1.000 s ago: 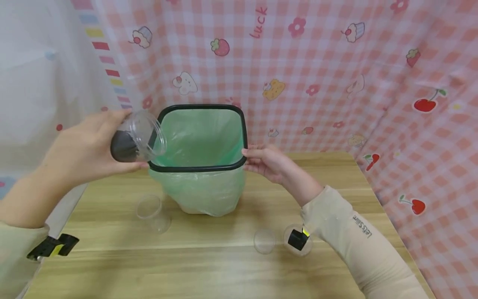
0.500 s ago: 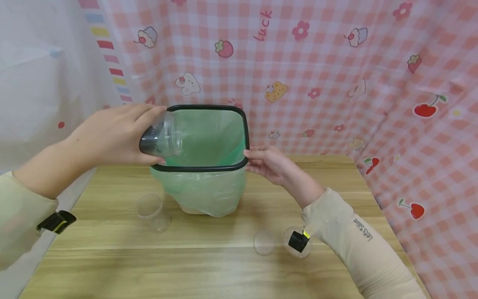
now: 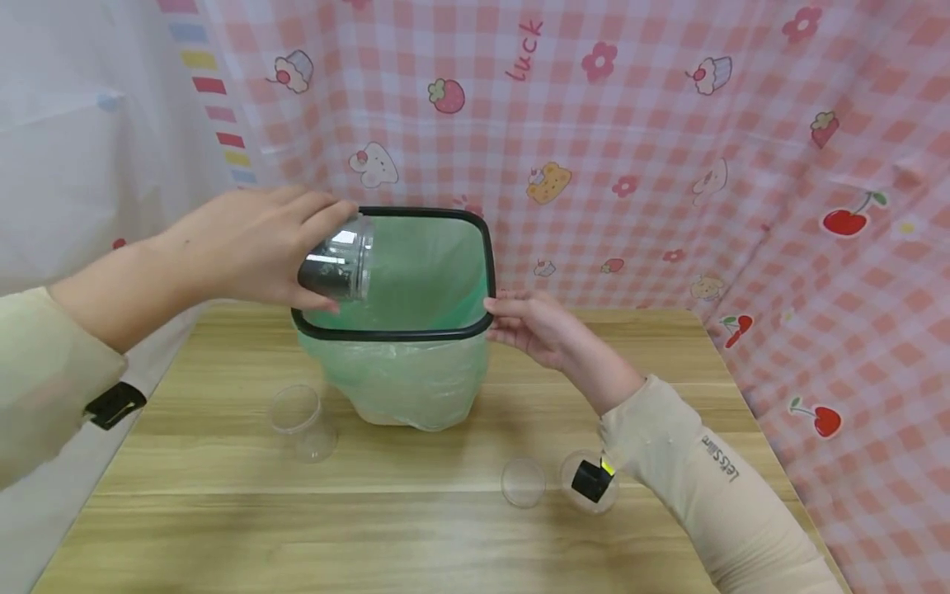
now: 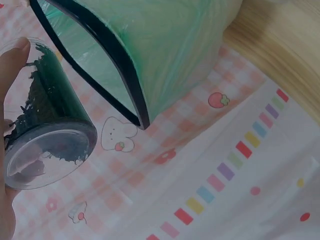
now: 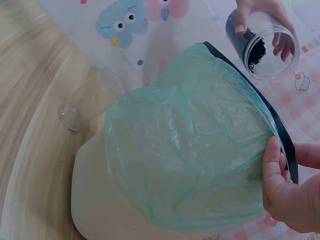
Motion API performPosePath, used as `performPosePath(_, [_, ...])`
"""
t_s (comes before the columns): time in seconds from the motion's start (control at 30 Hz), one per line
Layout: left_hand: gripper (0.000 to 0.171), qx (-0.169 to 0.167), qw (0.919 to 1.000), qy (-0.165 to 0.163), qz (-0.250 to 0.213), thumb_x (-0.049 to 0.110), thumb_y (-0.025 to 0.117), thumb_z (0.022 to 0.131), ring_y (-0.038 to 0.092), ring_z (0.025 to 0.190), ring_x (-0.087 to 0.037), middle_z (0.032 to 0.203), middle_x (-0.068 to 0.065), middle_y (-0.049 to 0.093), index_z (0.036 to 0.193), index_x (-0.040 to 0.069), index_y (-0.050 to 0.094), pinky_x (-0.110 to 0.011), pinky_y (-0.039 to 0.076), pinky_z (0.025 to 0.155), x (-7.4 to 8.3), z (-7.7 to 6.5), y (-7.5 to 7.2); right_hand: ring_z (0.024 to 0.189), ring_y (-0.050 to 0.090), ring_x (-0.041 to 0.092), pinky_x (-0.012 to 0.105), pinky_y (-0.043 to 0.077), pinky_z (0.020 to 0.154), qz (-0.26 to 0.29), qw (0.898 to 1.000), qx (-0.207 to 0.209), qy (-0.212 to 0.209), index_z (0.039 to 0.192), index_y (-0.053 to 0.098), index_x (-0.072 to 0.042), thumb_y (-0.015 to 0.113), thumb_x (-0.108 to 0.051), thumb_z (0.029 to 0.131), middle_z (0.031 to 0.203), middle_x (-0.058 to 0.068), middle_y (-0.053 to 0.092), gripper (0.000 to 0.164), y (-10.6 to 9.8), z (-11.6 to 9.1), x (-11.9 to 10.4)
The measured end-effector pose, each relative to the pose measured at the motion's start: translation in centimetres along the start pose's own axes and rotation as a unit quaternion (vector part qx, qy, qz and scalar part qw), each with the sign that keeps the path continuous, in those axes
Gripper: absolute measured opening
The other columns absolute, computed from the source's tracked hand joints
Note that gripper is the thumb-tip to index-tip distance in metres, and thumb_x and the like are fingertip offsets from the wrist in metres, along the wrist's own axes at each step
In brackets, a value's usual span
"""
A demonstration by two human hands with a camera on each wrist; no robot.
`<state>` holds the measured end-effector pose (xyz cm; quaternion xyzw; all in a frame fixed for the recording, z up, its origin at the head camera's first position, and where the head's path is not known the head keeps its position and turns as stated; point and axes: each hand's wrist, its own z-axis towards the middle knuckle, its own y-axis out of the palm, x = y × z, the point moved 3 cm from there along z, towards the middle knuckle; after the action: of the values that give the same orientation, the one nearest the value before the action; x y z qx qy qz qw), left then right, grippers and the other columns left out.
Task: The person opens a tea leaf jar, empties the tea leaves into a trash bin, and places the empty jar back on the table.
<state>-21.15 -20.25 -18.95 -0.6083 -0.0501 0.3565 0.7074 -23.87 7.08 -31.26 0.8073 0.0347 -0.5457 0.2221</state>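
Observation:
My left hand (image 3: 252, 239) grips a clear jar (image 3: 337, 260) with dark, loose flakes inside. The jar lies tilted on its side, its open mouth over the left part of a bin with a black rim (image 3: 393, 336) and a green plastic liner (image 3: 408, 379). In the left wrist view, the flakes (image 4: 45, 95) lie along the jar's lower side. My right hand (image 3: 530, 326) pinches the bin's right rim and liner edge between thumb and fingers, as the right wrist view also shows. The bottom inside the bin is hidden.
Left of the bin, another clear jar (image 3: 300, 421) stands on the wooden table (image 3: 334, 528). Two clear round lids lie at front right: one lid (image 3: 523, 483) in full view, the other lid (image 3: 581, 505) partly behind the right wrist's black device. A checked curtain (image 3: 482, 124) hangs behind.
My left hand has carried the jar rightward from beside the bin to over its opening and tilted it further. My right hand stays at the rim.

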Motion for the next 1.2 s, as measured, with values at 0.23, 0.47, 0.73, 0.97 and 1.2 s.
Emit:
performPosePath(0.23, [0.097, -0.041, 0.9989, 0.016, 0.018, 0.060, 0.075, 0.062, 0.056, 0.103, -0.038, 0.116, -0.023, 0.057, 0.128, -0.007, 0.048, -0.051, 0.047, 0.084, 0.1, 0.7, 0.3, 0.066, 0.058, 0.012, 0.023, 0.053, 0.067, -0.004, 1.000, -0.002, -0.005, 0.098, 0.047, 0.000, 0.049, -0.003, 0.095, 0.074, 0.004, 0.058, 0.005, 0.0, 0.0, 0.1])
performPosePath(0.47, [0.095, -0.065, 0.9971, 0.025, 0.030, 0.060, 0.074, 0.064, 0.056, 0.101, -0.037, 0.115, -0.022, 0.057, 0.127, -0.006, 0.048, -0.049, 0.048, 0.082, 0.3, 1.0, 0.6, 0.066, 0.058, 0.012, 0.023, 0.053, 0.067, -0.003, 1.000, -0.007, -0.007, 0.097, 0.048, 0.000, 0.049, -0.003, 0.095, 0.075, 0.005, 0.058, 0.004, 0.0, 0.0, 0.1])
performPosePath(0.73, [0.095, -0.078, 0.9955, 0.039, 0.038, 0.059, 0.075, 0.064, 0.056, 0.100, -0.036, 0.115, -0.022, 0.056, 0.127, -0.006, 0.048, -0.048, 0.049, 0.081, 0.3, 1.3, 0.4, 0.066, 0.057, 0.012, 0.023, 0.053, 0.067, -0.004, 1.000, -0.005, -0.010, 0.097, 0.048, 0.001, 0.049, -0.002, 0.095, 0.074, 0.005, 0.057, 0.004, 0.0, 0.1, 0.1])
performPosePath(0.97, [0.095, -0.094, 0.9933, 0.052, 0.042, 0.058, 0.076, 0.064, 0.056, 0.099, -0.035, 0.114, -0.021, 0.056, 0.127, -0.007, 0.047, -0.047, 0.048, 0.083, 0.3, 1.6, 0.0, 0.066, 0.057, 0.012, 0.023, 0.053, 0.068, -0.004, 1.000, -0.001, -0.006, 0.097, 0.047, 0.000, 0.050, -0.002, 0.094, 0.075, 0.005, 0.058, 0.004, 0.0, 0.1, 0.1])
performPosePath(1.2, [0.095, -0.102, 0.9897, 0.077, 0.063, 0.057, 0.076, 0.065, 0.055, 0.102, -0.037, 0.116, -0.023, 0.056, 0.129, -0.007, 0.046, -0.048, 0.045, 0.089, 0.1, 1.9, -0.1, 0.067, 0.057, 0.012, 0.023, 0.053, 0.068, -0.006, 1.000, -0.003, -0.006, 0.099, 0.047, 0.000, 0.050, -0.003, 0.094, 0.076, 0.005, 0.057, 0.006, 0.0, 0.0, 0.1])
